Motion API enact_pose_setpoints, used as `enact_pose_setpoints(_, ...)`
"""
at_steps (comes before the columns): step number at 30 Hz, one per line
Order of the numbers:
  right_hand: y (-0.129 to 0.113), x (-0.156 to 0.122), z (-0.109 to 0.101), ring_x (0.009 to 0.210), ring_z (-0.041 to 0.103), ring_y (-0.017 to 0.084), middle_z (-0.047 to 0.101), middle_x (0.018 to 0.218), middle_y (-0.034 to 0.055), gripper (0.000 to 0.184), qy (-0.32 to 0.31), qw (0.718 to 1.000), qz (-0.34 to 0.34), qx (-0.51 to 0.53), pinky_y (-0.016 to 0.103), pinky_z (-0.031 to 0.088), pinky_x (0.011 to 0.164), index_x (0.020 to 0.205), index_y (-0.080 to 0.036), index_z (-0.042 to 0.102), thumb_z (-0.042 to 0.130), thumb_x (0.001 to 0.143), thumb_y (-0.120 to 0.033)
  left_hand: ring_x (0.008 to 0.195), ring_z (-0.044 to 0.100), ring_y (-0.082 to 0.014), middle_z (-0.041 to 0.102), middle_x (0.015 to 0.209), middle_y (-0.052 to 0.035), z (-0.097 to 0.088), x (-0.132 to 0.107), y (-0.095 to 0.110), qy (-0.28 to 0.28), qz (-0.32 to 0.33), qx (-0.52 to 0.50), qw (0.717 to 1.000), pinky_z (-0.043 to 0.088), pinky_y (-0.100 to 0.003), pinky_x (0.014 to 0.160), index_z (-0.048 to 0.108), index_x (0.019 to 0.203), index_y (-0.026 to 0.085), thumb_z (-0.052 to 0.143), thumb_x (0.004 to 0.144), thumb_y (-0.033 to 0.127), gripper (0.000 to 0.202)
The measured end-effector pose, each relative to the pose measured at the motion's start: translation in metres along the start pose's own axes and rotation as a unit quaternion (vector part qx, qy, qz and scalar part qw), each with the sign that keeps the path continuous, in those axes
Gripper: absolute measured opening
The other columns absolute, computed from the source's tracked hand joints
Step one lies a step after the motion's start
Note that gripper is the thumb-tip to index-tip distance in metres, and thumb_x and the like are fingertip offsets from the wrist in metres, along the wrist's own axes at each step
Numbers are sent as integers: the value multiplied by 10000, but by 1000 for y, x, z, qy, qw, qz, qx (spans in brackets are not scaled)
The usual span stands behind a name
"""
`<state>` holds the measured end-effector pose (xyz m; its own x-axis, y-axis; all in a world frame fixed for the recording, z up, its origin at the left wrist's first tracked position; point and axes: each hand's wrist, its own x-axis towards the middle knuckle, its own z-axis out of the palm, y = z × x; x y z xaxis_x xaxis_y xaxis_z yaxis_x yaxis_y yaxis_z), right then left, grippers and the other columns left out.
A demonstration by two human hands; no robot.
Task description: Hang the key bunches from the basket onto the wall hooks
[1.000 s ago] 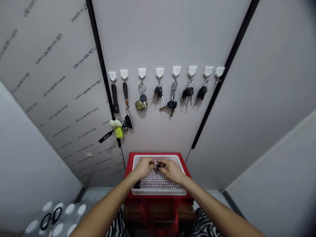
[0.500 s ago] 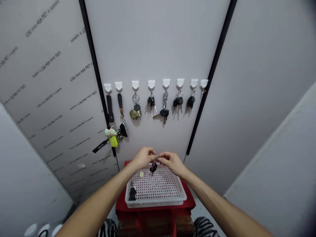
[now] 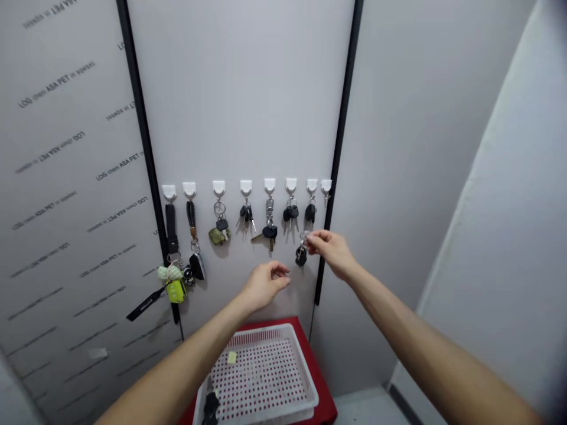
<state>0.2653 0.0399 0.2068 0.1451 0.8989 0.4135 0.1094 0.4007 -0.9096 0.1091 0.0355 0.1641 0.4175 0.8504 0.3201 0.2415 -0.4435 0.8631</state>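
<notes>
My right hand [image 3: 331, 251] is raised near the wall and pinches the ring of a black key [image 3: 301, 255], which dangles below my fingers, just under the right end of a row of white hooks [image 3: 244, 188]. The last hook [image 3: 326, 186] carries nothing. My left hand [image 3: 264, 284] hovers lower, fingers loosely curled and holding nothing. Several key bunches hang from the other hooks. Below, a white perforated basket [image 3: 305, 378] sits on a red stool [image 3: 325, 407] with one black key [image 3: 211, 406] and a small yellow tag [image 3: 232, 357] in it.
Grey wall panels with black vertical strips [image 3: 341, 136] surround the hooks. A yellow-green fob bunch [image 3: 175, 286] hangs lowest on the left. A pale panel [image 3: 514, 236] slopes along the right.
Both hands lifted a black key out of the basket. My right hand carried it up toward the hooks; my left hand let go and stayed lower. The view tilted upward.
</notes>
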Motion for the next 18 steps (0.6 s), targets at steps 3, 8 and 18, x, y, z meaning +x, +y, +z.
enact_pose_setpoints(3,-19,25,-18,409,442,31,511,499,-26,95,54,998,-17,6,163,372,432,586,-126,477,504,600,-215,590,457,-86,538,670,-21,3,-1,4,-7,5,33,999,366,-207,566,527,762,121,469,592,232,211)
enact_pose_setpoints(8,-36,54,-36,375,433,23,500,470,-31,71,123,992,-23,-4,143,371,387,574,-132,455,463,642,-149,597,460,-86,540,682,-23,0,0,3,13,6,40,999,373,-209,581,522,762,124,461,600,229,203)
enact_pose_setpoints(18,-39,64,-35,337,413,30,476,445,-31,126,159,986,55,-9,163,375,352,541,-143,393,442,655,-163,542,444,-70,514,629,-11,-11,-4,-5,36,-31,-1,999,358,-191,519,499,746,108,443,597,189,178)
